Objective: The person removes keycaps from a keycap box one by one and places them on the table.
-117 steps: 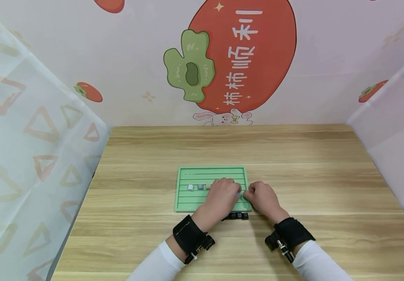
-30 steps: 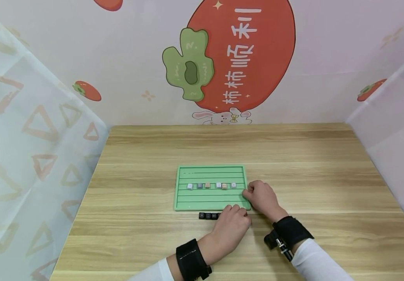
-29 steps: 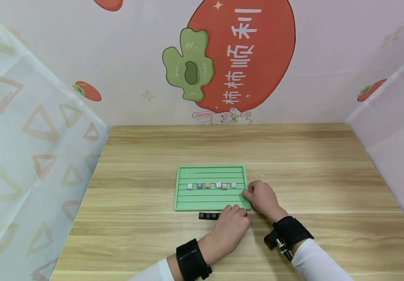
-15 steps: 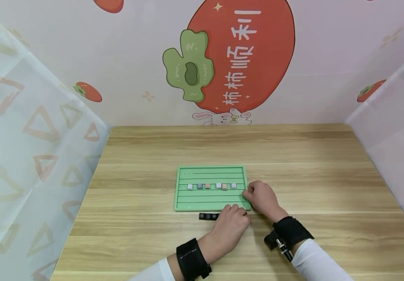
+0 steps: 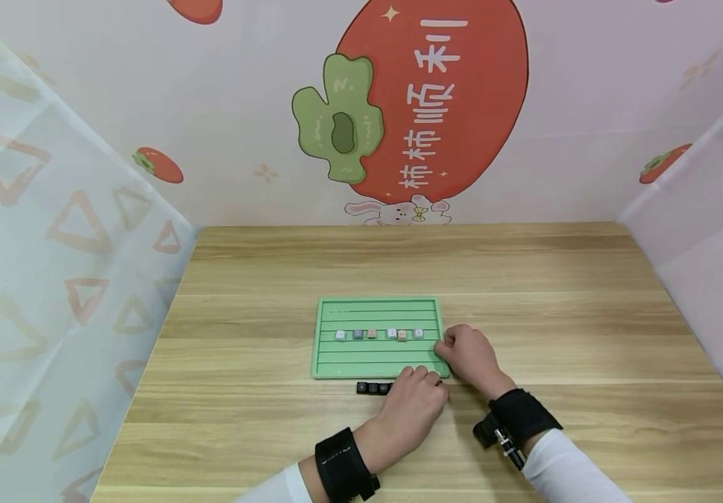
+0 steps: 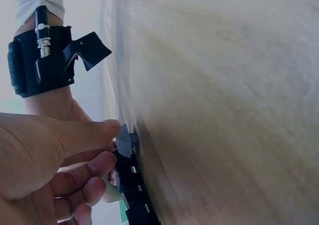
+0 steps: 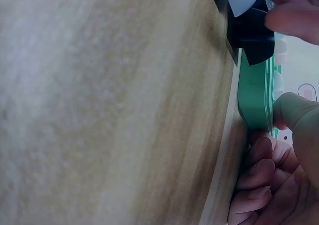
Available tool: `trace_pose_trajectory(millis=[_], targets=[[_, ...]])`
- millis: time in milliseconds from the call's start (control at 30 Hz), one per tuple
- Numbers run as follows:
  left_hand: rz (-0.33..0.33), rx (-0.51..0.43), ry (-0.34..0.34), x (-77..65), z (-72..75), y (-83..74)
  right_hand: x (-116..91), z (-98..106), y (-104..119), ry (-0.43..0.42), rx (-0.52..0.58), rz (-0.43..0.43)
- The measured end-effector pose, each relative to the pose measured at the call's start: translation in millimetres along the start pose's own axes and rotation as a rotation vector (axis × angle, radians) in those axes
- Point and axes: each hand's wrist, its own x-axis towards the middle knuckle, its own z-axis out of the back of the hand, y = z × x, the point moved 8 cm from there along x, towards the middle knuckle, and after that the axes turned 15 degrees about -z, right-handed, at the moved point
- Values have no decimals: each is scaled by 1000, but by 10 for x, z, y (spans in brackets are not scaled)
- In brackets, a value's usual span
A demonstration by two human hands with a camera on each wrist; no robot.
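Observation:
My left hand (image 5: 414, 405) is at the near edge of a green grooved board (image 5: 370, 355). Its thumb and fingertips pinch a small pale grey keycap (image 6: 123, 141), seen in the left wrist view beside a row of black keycaps (image 5: 372, 388). In the head view that hand covers the row's right part. My right hand (image 5: 471, 356) grips the board's right edge, thumb on the rim and the other fingers curled beside it, as the right wrist view shows. Several keycaps, including a white one (image 5: 340, 335), a grey one (image 5: 358, 334) and a tan one (image 5: 371, 334), sit across the board's middle.
The wooden table (image 5: 242, 335) stretches around the board. A printed backdrop (image 5: 242, 105) stands behind it, with pale side panels at left and right. Black straps with small cameras (image 5: 487, 432) are on both wrists.
Since the oldest frame, my left hand has come off the board toward me, down to the black keycaps, uncovering the keycaps on the board. In the last second both hands have stayed nearly still.

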Motion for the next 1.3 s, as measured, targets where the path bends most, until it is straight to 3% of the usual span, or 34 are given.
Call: trace_pose_trajectory(millis=[900,1133,1300], targets=[[59,-73,-20,15,145,195,24,-10,-14,-8,-15,8],[96,-108,23,5,140,311,1,0,14,-11,-14,34],[114,-115,1,30,169,393,-6,10,21,-14,-24,36]])
